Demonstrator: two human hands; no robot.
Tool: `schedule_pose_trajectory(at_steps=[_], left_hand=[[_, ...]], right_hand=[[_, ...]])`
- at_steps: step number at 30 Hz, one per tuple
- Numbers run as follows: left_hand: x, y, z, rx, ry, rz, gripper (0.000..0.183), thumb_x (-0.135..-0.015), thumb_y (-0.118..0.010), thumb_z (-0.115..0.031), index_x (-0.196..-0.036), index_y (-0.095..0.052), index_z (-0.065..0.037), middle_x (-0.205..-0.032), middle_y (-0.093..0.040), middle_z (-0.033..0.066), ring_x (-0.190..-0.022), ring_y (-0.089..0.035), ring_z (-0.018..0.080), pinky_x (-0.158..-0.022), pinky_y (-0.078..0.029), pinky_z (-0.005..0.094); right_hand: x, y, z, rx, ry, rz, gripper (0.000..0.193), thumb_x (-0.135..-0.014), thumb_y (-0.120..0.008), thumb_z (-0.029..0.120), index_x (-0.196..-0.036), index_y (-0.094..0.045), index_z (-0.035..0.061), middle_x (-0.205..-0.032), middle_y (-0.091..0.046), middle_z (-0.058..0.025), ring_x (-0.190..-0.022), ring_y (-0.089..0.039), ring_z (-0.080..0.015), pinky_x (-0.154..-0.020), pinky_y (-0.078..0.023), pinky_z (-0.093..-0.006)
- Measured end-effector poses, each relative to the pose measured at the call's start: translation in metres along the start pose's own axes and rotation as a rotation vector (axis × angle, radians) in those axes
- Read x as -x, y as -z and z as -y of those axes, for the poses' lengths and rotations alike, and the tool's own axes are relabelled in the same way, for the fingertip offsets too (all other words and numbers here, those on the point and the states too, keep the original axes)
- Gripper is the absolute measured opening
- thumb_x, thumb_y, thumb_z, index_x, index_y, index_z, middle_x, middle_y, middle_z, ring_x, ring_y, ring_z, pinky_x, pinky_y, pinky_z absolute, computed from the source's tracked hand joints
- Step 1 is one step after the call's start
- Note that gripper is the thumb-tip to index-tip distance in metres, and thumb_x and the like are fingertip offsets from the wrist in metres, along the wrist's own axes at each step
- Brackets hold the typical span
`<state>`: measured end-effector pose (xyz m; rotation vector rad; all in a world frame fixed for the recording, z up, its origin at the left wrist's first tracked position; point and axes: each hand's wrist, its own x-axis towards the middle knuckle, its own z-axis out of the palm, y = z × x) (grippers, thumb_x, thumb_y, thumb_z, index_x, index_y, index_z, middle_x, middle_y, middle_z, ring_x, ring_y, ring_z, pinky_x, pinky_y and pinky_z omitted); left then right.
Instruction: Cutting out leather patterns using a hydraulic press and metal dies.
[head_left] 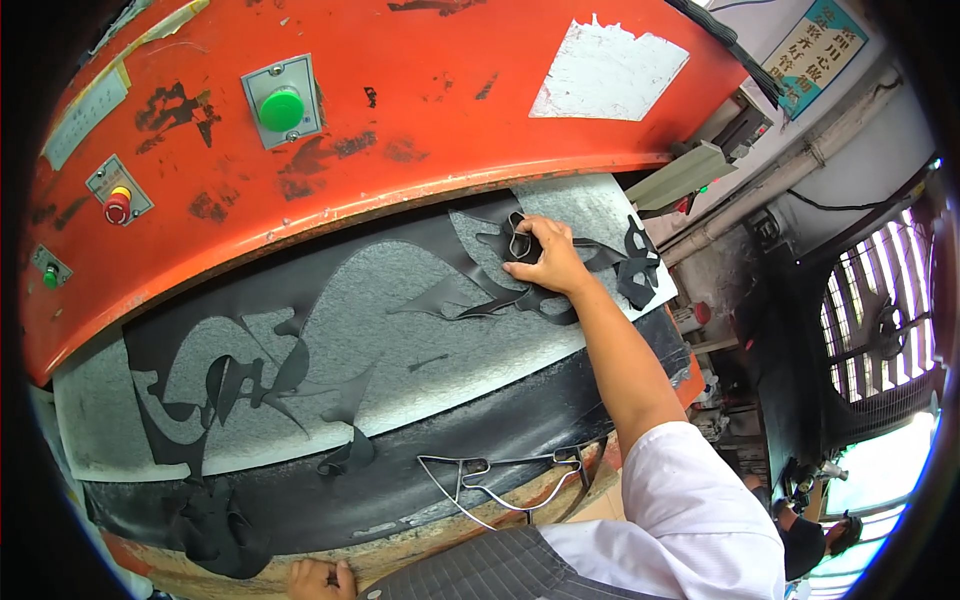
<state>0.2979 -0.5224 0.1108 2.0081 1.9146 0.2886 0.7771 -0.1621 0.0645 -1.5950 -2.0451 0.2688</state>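
My right hand [548, 258] reaches over the far right of a grey cutting board [400, 290]. Its thumb and fingers pinch a small, thin-walled metal cutting die [519, 240], standing on dark sheet material. Around it lies cut black sheet [480, 285], with curved openings and narrow strips. My left hand [320, 579] is at the lower edge, next to the worn wooden front edge, its fingers curled. Whatever it may hold is hidden. A larger open-frame metal cutting die [500, 478] lies near the front edge, between my two arms.
Above the board spans an orange press beam [400, 90] with a green button [282, 109] and a red emergency knob [118, 206]. Black scraps [215, 530] hang over the front left. A standing fan [880, 320] and another person [815, 540] are at the right.
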Motion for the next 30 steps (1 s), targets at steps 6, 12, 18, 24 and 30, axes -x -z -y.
schedule_pose_trajectory(at_steps=[6, 12, 18, 24, 30], left_hand=[[-0.019, 0.028, 0.000, 0.254, 0.286, 0.050, 0.031, -0.087, -0.065, -0.033, -0.080, -0.068, -0.003, -0.082, -0.065, 0.0187, -0.080, -0.060, 0.0363, -0.075, -0.046, 0.0473], [-0.127, 0.070, 0.105, 0.670, 0.178, -0.614, 0.040, -0.094, -0.055, -0.011, -0.132, -0.050, 0.004, -0.127, -0.057, 0.0167, -0.114, -0.057, 0.0256, -0.099, -0.042, 0.0345], [-0.236, 0.193, 0.221, 0.253, 0.099, -1.235, 0.064, -0.095, -0.053, -0.017, -0.150, -0.023, -0.001, -0.157, -0.021, 0.0186, -0.146, -0.020, 0.0251, -0.116, -0.016, 0.0334], [-0.195, 0.177, 0.146, 0.482, 0.117, -0.723, 0.055, -0.095, -0.047, -0.009, -0.148, -0.033, -0.003, -0.133, -0.055, 0.0174, -0.123, -0.052, 0.0243, -0.102, -0.038, 0.0339], [-0.057, 0.070, 0.034, 0.400, -0.043, -0.173, 0.010, -0.078, -0.068, -0.013, -0.079, -0.070, -0.003, -0.070, -0.065, 0.0119, -0.066, -0.063, 0.0218, -0.067, -0.051, 0.0326]], right_hand=[[0.001, 0.008, 0.015, 0.034, 0.012, 0.039, 0.068, -0.062, -0.082, 0.042, -0.117, -0.058, 0.0110, -0.128, -0.056, -0.0138, -0.125, -0.046, -0.0302, -0.107, -0.025, -0.0453], [0.030, 0.032, 0.095, 0.058, -0.083, -0.336, 0.083, -0.066, -0.083, 0.043, -0.130, -0.049, 0.0026, -0.118, -0.059, -0.0182, -0.115, -0.052, -0.0339, -0.098, -0.040, -0.0437], [-0.054, 0.016, 0.317, -0.584, 0.108, -0.212, 0.050, -0.082, -0.070, 0.044, -0.105, -0.046, 0.0063, -0.076, -0.062, -0.0132, -0.072, -0.064, -0.0358, -0.065, -0.049, -0.0444], [-0.042, 0.023, 0.303, -0.583, 0.005, -0.201, 0.039, -0.083, -0.072, 0.033, -0.094, -0.047, 0.0050, -0.073, -0.063, -0.0171, -0.072, -0.063, -0.0388, -0.063, -0.048, -0.0457], [0.024, 0.012, 0.290, -0.446, -0.061, 0.272, 0.038, -0.081, -0.074, 0.036, -0.092, -0.055, 0.0050, -0.076, -0.066, -0.0166, -0.075, -0.065, -0.0367, -0.067, -0.050, -0.0442]])
